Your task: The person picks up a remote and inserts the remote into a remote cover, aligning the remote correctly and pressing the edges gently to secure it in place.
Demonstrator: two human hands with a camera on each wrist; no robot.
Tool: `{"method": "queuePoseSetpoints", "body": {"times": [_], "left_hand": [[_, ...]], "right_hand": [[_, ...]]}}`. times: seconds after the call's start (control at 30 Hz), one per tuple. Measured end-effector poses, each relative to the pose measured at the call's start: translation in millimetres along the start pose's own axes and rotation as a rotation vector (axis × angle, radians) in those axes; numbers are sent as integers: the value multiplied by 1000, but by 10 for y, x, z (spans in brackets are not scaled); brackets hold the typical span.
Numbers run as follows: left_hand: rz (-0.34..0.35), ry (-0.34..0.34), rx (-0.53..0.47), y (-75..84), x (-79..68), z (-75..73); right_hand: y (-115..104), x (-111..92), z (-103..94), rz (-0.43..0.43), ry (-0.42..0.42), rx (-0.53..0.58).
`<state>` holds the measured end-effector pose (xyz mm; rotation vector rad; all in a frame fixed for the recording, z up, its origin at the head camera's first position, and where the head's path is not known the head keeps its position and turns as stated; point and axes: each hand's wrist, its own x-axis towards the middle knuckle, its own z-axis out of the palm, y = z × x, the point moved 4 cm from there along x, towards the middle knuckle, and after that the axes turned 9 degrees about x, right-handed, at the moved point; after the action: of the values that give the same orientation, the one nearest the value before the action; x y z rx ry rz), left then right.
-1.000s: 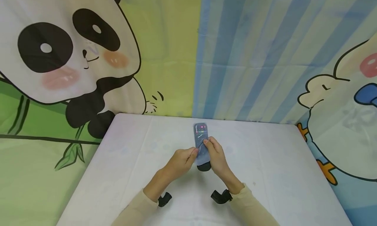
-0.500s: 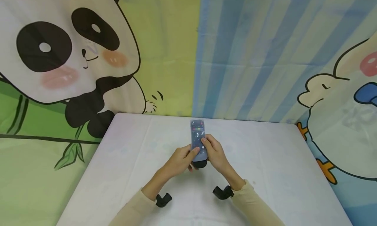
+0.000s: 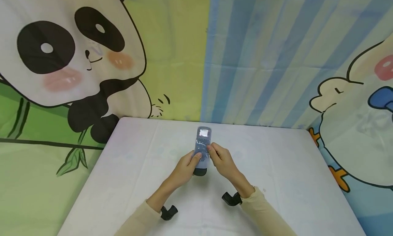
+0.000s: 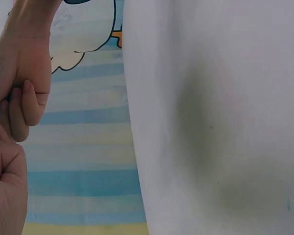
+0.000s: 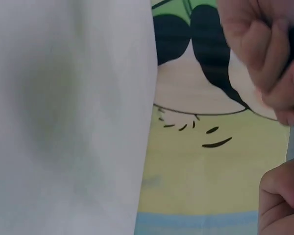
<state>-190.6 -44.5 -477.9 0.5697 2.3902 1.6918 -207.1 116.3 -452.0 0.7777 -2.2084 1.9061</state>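
Observation:
A remote control (image 3: 201, 143) in a shiny clear plastic sleeve is held up over the white table, its black end (image 3: 200, 172) pointing toward the person. My left hand (image 3: 182, 169) grips its lower left side, the thumb lying across the front and the fingers behind. In the right wrist view, curled fingers of the left hand (image 5: 269, 63) wrap round the dark end. My right hand (image 3: 223, 161) pinches the plastic at the remote's right edge between thumb and fingers. In the left wrist view the right hand (image 4: 27, 88) shows curled fingers, while the remote itself is hidden there.
The white table (image 3: 270, 161) stretches out beneath both hands. Behind it hangs a cartoon curtain (image 3: 175, 58) with a panda and striped panels. Black curved mounts (image 3: 232, 199) sit at both wrists, close to the beige sleeves (image 3: 264, 212).
The remote has shifted left and now tilts the other way, its top leaning right. My left hand has moved from pinching its edge to gripping the lower part; the right hand has slid to the edge.

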Motion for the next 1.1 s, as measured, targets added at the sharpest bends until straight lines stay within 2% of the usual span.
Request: {"method": "queuePoseSetpoints", "body": {"times": [0.1,0.17,0.27,0.37,0.47,0.57,0.63,0.73,0.8,0.87,0.93,0.97,1.03,1.1], "left_hand": [[-16,26,-105,18,26,-19],[-4,29,-113,41,35,-55],[32,-15,-35,83,37,-93],[63,-107,40,115,20,-101],[78,-185,113,118,13,-76],[72,-213,169,97,33,-57],[67,-179,200,91,44,-78],[110,-26,258,123,48,-151],[188,82,359,164,42,-189],[292,143,474,201,39,-194],[378,138,549,220,40,-175],[406,118,555,222,44,-163],[424,50,477,194,61,-130],[402,0,346,151,86,-99]], "right_hand": [[-28,16,23,-4,-7,93],[-36,46,30,12,-39,168],[-9,70,-9,107,-105,305],[52,76,-74,244,-167,389],[101,82,-126,307,-190,359],[122,96,-133,274,-157,302],[127,96,-122,246,-118,297],[139,89,-118,219,-81,304],[143,83,-117,214,-67,317],[148,77,-109,214,-46,317],[149,62,-89,221,-9,320],[152,51,-79,231,19,330],[152,35,-64,239,79,345],[138,29,-59,219,136,361]]}}
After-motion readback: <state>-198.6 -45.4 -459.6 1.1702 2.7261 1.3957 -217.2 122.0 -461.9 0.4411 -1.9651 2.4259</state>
